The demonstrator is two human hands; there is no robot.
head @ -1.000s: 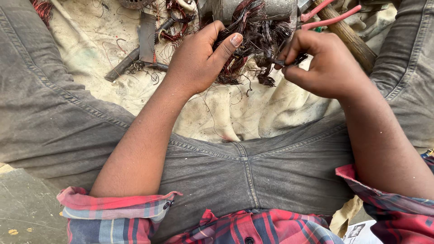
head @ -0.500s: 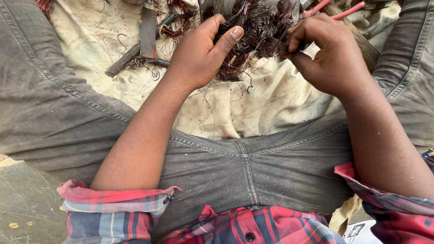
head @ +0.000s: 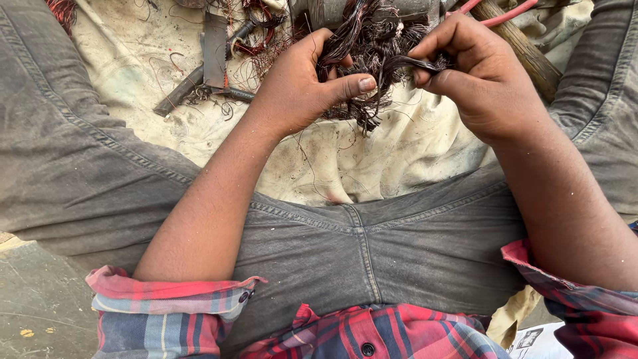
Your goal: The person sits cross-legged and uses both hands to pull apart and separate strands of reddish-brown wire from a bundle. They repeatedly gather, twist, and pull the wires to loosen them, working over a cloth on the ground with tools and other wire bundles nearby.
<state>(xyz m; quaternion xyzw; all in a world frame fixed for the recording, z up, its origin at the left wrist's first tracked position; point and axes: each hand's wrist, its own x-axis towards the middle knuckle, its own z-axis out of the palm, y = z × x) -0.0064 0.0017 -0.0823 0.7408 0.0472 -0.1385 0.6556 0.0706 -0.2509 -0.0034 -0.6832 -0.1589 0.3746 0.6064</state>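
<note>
Head view, looking straight down at someone sitting with legs spread. Starting with the fingers [head: 435, 46] of the right hand [head: 478, 80]: they're pinching a thin strand pulled out of a tangled bundle of dark wire [head: 375, 46], thumb and forefingers closed tight on it. The left hand [head: 299, 83] is gripping the same bundle from the left side, fingers curled into the tangle and the thumb sticking out toward the right hand, so both hands are clenched on wire and sitting just beside each other at the far middle of the scene.

The bundle is hanging off a dark metal part at the far edge, mostly cut off by the frame, so can't tell exactly what it is. Under the hands there's a dirty cream cloth [head: 372, 159] lying between the person's grey trousers [head: 412, 252]. On the far left of the cloth, a few dark metal tools [head: 212, 53] are lying with loose reddish wire scraps [head: 266, 40] around them. A wooden handle [head: 525, 53] is poking in at the far right, with pink cord next to it. Near the camera, rolled-up red plaid sleeves [head: 166, 306] are showing.
</note>
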